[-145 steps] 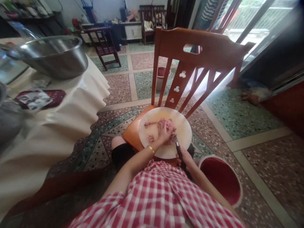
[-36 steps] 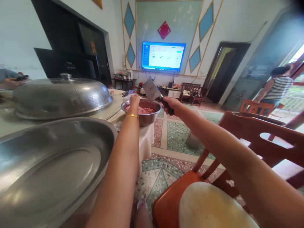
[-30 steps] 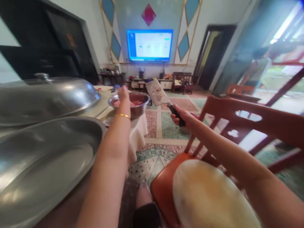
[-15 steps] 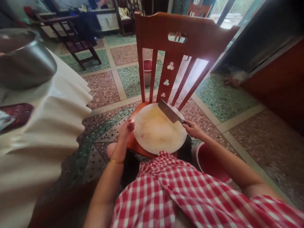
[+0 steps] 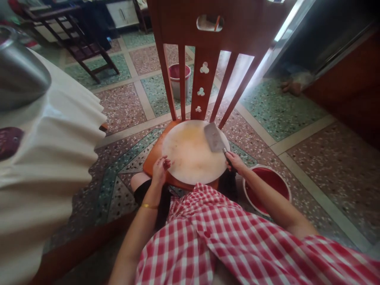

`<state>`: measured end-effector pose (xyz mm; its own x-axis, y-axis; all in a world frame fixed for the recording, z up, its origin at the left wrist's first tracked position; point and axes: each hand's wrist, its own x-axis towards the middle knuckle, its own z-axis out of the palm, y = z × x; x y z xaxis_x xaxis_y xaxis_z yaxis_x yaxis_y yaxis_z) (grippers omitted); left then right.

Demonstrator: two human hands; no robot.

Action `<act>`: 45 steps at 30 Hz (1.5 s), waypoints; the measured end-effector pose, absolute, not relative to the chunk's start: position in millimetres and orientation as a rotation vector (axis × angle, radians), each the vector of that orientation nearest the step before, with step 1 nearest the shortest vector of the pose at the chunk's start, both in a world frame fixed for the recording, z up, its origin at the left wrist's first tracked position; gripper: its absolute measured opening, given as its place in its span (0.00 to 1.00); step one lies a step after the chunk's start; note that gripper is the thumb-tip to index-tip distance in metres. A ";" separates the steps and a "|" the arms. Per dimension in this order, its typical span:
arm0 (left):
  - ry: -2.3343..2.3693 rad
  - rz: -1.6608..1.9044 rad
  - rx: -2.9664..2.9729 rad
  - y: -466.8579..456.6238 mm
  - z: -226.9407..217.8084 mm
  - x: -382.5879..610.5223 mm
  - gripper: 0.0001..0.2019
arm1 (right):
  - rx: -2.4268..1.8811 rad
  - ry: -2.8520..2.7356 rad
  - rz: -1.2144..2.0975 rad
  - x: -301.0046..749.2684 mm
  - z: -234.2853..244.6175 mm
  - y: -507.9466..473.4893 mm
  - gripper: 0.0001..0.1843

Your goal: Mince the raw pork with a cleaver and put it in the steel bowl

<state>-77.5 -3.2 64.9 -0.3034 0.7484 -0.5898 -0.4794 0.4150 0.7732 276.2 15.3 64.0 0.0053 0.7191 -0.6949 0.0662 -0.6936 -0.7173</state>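
Observation:
A cleaver [image 5: 214,137] is in my right hand [image 5: 234,162], whose fingers wrap round its dark handle. Its broad blade lies over the right part of a round, pale cutting board [image 5: 192,158], with the flat side turned up. The board rests on the seat of a wooden chair [image 5: 152,158] and has yellowish and brownish stains. At the board's left edge is my left hand [image 5: 160,169], its fingers curled together. Something small and reddish seems to show at the fingertips, too blurred to name.
A red-lined bucket [image 5: 267,190] stands on the floor at right, partly under my right forearm. Behind the chair back is another bin [image 5: 180,81]. On the left, a cloth-covered table [image 5: 68,130] carries a large metal pot [image 5: 23,71]. A dark chair [image 5: 86,51] stands farther back.
The cleaver has turned so its flat side faces up more, with the blade shifted to the right. My left hand has come lower along the board's edge. The view has tilted down.

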 end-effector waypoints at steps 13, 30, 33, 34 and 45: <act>1.480 1.247 0.193 -19.9 54.9 -75.5 0.16 | -1.612 -1.328 2.172 190.9 76.5 35.8 0.15; 1.572 1.217 0.190 -28.7 47.1 -74.9 0.15 | -1.615 -1.560 2.265 185.9 54.1 137.5 0.18; 1.590 1.224 0.205 -32.1 48.6 -78.8 0.15 | -1.564 -1.713 2.325 192.2 55.8 135.9 0.17; 1.595 1.228 0.206 -33.0 48.6 -79.5 0.15 | -1.548 -1.749 2.339 196.2 57.3 133.7 0.17; 1.555 1.218 0.253 -33.9 49.3 -68.9 0.16 | -1.473 -1.594 2.366 243.8 73.8 88.3 0.20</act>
<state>-68.9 -33.9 49.3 -0.3857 0.6980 -0.6033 -0.4184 0.4505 0.7887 243.8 88.3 73.8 -0.5772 0.4041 -0.7096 0.5059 -0.5051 -0.6992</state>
